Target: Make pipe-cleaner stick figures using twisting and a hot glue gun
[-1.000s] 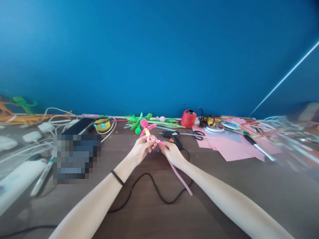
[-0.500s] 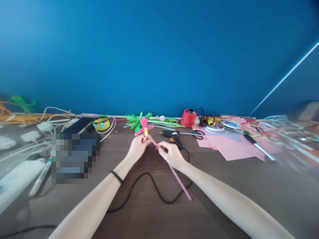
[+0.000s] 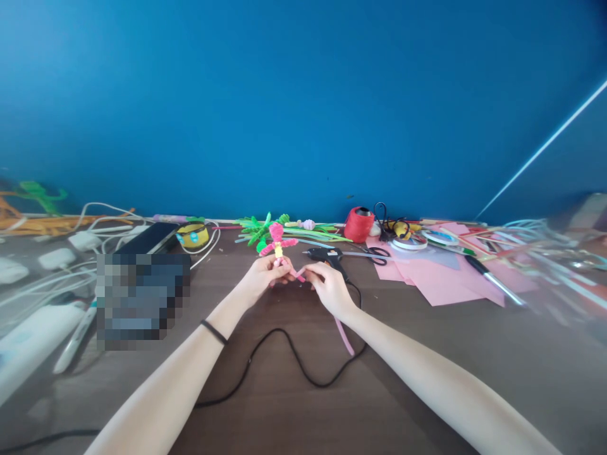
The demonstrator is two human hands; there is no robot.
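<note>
My left hand [image 3: 262, 277] pinches the stem of a small pink pipe-cleaner flower [image 3: 277, 240] with a yellow middle, held upright above the brown table [image 3: 284, 404]. My right hand [image 3: 328, 286] is closed on a light pink pipe cleaner [image 3: 344, 335] right beside the stem. Its free end hangs down under my right wrist. The two hands almost touch.
A black glue gun [image 3: 328, 257] lies just behind my hands, its black cord [image 3: 294, 357] looping toward me. Scissors [image 3: 372, 254], a red thread spool [image 3: 359, 224], pink paper sheets [image 3: 436, 278], green pipe cleaners [image 3: 265, 226], white cables [image 3: 95, 221] and a blurred dark patch [image 3: 142, 300] surround them.
My right hand has moved up and closer to my left hand, bending the pink pipe cleaner at the flower's stem. The hanging end has risen and shortened.
</note>
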